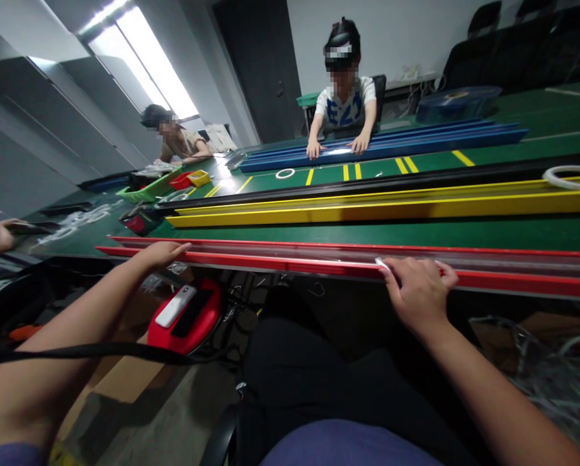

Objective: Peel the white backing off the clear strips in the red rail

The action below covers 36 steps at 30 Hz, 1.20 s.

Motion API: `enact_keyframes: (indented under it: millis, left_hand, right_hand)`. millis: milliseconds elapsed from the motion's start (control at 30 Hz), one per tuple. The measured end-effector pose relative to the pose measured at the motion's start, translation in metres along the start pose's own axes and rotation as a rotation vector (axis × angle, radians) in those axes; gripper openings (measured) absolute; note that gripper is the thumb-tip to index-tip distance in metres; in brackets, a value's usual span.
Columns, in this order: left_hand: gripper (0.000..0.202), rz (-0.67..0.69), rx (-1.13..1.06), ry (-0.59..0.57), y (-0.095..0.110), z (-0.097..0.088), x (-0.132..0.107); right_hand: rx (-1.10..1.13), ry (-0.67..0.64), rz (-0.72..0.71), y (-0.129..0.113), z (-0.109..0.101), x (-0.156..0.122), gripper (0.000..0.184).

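Note:
A long red channel-shaped profile (290, 262) lies along the near edge of the green table, its trough facing up and lined with something clear or greyish. Near its left end, my left hand (160, 255) is closed on the near red wall, fingers pointing right. Farther right, my right hand (416, 288) rests over the same near wall with its fingers bent. A small white strip (381, 263) shows at the thumb and forefinger of that hand, pinched at the profile's edge. How far the strip runs is hidden.
Beyond lie a yellow profile (348, 208), a black profile (329, 189) and blue profiles (391, 144), with a white tape ring (569, 178) at right. A co-worker (345, 107) touches the blue ones; another person (178, 136) sits left. A red stool (190, 320) holds phones below.

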<state>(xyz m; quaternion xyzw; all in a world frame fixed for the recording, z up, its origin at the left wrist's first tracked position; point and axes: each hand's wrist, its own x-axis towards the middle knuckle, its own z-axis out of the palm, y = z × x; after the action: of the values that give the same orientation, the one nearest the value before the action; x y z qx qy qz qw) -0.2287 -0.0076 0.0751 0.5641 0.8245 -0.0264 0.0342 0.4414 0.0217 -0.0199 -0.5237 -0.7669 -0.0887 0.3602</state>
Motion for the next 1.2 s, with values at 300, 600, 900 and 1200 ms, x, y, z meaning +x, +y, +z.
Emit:
enact_keyframes:
  millis: [300,600,900,1200]
  left_hand:
    - [0.055,0.022,0.057,-0.077,0.012,0.001,-0.010]
    - [0.077,0.023,0.052,-0.108,0.016,-0.005,-0.004]
    - [0.072,0.355,-0.059,-0.177,0.074,0.002,-0.021]
    - [0.038,0.720,-0.027,-0.115,0.178,0.013,-0.053]
  right_hand:
    - [-0.016,0.003,-0.006,-0.002,-0.002,-0.001,0.033]
    - [-0.026,0.018,-0.027,0.000,-0.001,-0.001,0.031]
    - [-0.028,0.011,-0.017,-0.002,-0.001,-0.001,0.034]
    - [-0.017,0.015,-0.026,0.001,-0.001,-0.001,0.033]
